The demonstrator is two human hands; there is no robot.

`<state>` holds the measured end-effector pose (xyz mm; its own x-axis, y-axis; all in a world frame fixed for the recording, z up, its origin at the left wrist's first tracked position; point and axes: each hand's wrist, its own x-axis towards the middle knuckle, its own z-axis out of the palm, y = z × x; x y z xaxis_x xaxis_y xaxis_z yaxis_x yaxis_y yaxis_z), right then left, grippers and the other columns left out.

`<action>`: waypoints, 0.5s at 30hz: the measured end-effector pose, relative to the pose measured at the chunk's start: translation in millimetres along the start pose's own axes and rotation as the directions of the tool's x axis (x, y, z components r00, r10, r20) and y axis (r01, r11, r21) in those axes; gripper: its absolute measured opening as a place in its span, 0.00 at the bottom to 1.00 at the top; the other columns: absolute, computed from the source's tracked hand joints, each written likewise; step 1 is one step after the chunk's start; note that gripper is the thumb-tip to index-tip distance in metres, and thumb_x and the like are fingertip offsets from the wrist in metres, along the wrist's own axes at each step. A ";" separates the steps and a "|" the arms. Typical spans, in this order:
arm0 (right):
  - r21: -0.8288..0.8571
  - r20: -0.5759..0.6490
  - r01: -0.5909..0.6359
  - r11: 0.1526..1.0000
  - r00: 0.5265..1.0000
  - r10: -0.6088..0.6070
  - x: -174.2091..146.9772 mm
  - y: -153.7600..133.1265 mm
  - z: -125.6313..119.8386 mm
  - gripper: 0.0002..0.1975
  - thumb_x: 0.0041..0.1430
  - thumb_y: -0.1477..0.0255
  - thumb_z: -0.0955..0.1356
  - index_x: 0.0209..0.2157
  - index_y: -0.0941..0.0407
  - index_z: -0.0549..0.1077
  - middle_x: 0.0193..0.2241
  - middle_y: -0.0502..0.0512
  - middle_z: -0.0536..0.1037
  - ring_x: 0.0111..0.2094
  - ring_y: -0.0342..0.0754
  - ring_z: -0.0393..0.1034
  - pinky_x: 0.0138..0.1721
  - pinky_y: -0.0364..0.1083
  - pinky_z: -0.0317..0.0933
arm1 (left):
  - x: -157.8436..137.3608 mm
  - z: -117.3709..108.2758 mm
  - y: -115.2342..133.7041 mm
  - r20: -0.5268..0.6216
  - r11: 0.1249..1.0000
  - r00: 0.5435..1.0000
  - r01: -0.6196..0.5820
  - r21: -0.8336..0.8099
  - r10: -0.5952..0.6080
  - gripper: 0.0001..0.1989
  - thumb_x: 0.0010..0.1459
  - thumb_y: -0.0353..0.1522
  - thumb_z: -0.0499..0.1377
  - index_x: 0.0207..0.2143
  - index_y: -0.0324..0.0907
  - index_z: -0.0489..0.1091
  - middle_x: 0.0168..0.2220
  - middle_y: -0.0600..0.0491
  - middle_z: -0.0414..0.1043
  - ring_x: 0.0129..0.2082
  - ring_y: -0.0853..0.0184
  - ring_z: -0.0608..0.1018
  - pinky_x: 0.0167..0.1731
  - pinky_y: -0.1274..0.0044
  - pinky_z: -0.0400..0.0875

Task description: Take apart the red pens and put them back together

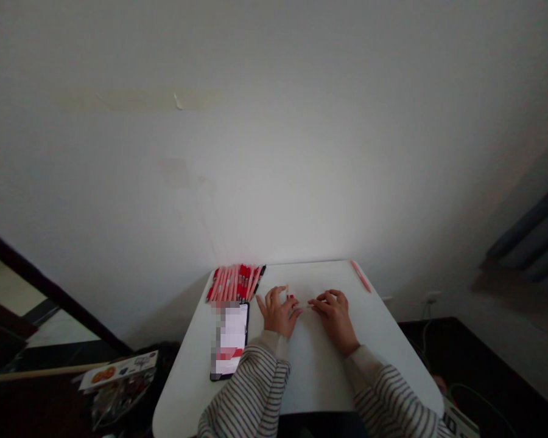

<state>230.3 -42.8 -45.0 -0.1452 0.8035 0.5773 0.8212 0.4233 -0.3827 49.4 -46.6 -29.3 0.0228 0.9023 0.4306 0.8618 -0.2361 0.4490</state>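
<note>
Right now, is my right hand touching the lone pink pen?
Apart. The head view shows bare white tabletop between your right hand and the lone pink pen.

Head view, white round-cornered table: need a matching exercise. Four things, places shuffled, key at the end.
Things
1. Row of slim red, pink and black pens
2. Black-edged smartphone with a lit screen
3. Lone slim pink pen
4. Bare left hand

Places
A. By the far right corner of the white round-cornered table
B. At a small red piece
C. By the table's far left corner
D. On the near side of the pen row

Pairs: 1-C, 2-D, 3-A, 4-B
</note>
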 end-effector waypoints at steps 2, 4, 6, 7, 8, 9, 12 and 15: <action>-0.006 -0.005 0.013 1.000 1.000 -0.013 0.4 0.5 0.1 0.12 0.58 0.72 0.67 0.41 0.43 0.77 0.36 0.51 0.75 0.47 0.52 0.58 0.51 0.53 0.53 | 0.1 1.1 -0.8 -0.012 1.000 1.000 -0.004 0.001 0.004 0.07 0.50 0.41 0.62 0.33 0.55 0.76 0.55 0.53 0.65 0.58 0.56 0.61 0.59 0.46 0.35; -0.012 -0.005 0.022 1.000 1.000 -0.022 0.8 1.2 0.6 0.12 0.58 0.71 0.67 0.42 0.42 0.76 0.36 0.51 0.76 0.47 0.52 0.58 0.51 0.53 0.53 | 0.3 2.2 -1.0 -0.031 1.000 1.000 -0.001 0.008 0.001 0.06 0.50 0.42 0.62 0.31 0.55 0.76 0.55 0.54 0.66 0.58 0.56 0.61 0.59 0.46 0.36; -0.020 -0.004 0.019 1.000 1.000 -0.019 1.2 1.3 1.2 0.13 0.58 0.71 0.66 0.44 0.43 0.75 0.36 0.52 0.76 0.46 0.52 0.59 0.51 0.53 0.53 | 0.5 3.3 -0.8 -0.060 1.000 0.998 0.008 0.024 -0.006 0.05 0.50 0.42 0.62 0.30 0.55 0.76 0.54 0.55 0.67 0.57 0.57 0.62 0.59 0.47 0.36; -0.024 -0.004 0.013 1.000 1.000 -0.013 1.4 1.0 1.5 0.14 0.59 0.70 0.66 0.46 0.44 0.74 0.36 0.52 0.76 0.46 0.52 0.59 0.51 0.54 0.53 | 0.6 3.8 -0.6 -0.077 0.999 0.997 0.013 0.033 -0.011 0.05 0.50 0.42 0.62 0.29 0.55 0.76 0.53 0.55 0.67 0.57 0.57 0.63 0.59 0.47 0.37; -0.028 -0.005 0.005 1.000 1.000 -0.005 1.6 0.6 1.7 0.14 0.59 0.70 0.66 0.46 0.45 0.74 0.36 0.52 0.76 0.46 0.52 0.59 0.51 0.54 0.53 | 0.7 4.1 -0.3 -0.095 0.999 0.995 0.018 0.041 -0.014 0.05 0.50 0.42 0.62 0.29 0.55 0.76 0.53 0.55 0.68 0.56 0.58 0.63 0.59 0.47 0.37; -0.031 -0.003 -0.003 1.000 1.000 0.003 1.8 0.0 1.8 0.14 0.59 0.70 0.66 0.46 0.45 0.74 0.36 0.53 0.76 0.46 0.52 0.59 0.52 0.54 0.52 | 0.7 4.2 0.0 -0.110 0.999 0.994 0.021 0.047 -0.015 0.05 0.50 0.42 0.62 0.28 0.55 0.76 0.52 0.55 0.68 0.56 0.58 0.64 0.59 0.48 0.38; -0.033 0.019 -0.009 0.999 1.000 0.010 2.2 -1.6 1.2 0.09 0.59 0.68 0.65 0.40 0.46 0.77 0.36 0.52 0.76 0.46 0.52 0.59 0.52 0.55 0.51 | 0.4 3.3 1.0 -0.119 0.999 0.993 0.001 0.053 0.005 0.06 0.51 0.42 0.61 0.29 0.54 0.76 0.52 0.55 0.69 0.55 0.58 0.64 0.59 0.48 0.38; -0.026 0.017 -0.006 1.000 1.000 0.007 1.9 -3.0 -0.9 0.08 0.59 0.67 0.65 0.36 0.46 0.77 0.36 0.51 0.77 0.48 0.53 0.59 0.56 0.59 0.46 | -0.1 1.0 2.2 -0.118 0.998 0.993 -0.009 0.055 0.015 0.07 0.52 0.42 0.60 0.29 0.54 0.76 0.51 0.55 0.69 0.55 0.58 0.64 0.59 0.48 0.37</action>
<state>228.1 -43.0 -42.1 -0.1492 0.8134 0.5623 0.8363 0.4072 -0.3671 51.8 -46.9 -29.1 -0.0236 0.8497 0.5267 0.8882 -0.2240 0.4012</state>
